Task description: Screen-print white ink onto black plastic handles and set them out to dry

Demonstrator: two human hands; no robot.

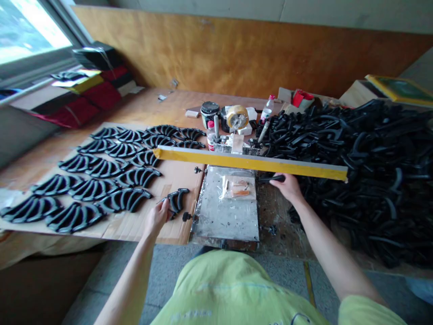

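My left hand (159, 216) is closed at the near end of a small row of black curved pieces (176, 201) on the cardboard sheet (176, 174). Its fingers pinch one of these pieces. At the right of the metal plate (226, 221), my right hand (289, 187) grips another black curved piece (278, 178), which points left toward the plate. On the plate lies a clear plastic sheet with an orange-brown patch (239, 187). Fanned rows of similar black pieces (101, 166) cover the cardboard's left part.
A yellow-edged bar (250, 161) spans above the plate. A large heap of black curved pieces (355, 162) fills the right side. Behind the plate stand a black tub (209, 115), a tape roll (237, 117) and bottles (267, 109). Boxes (98, 92) sit by the window.
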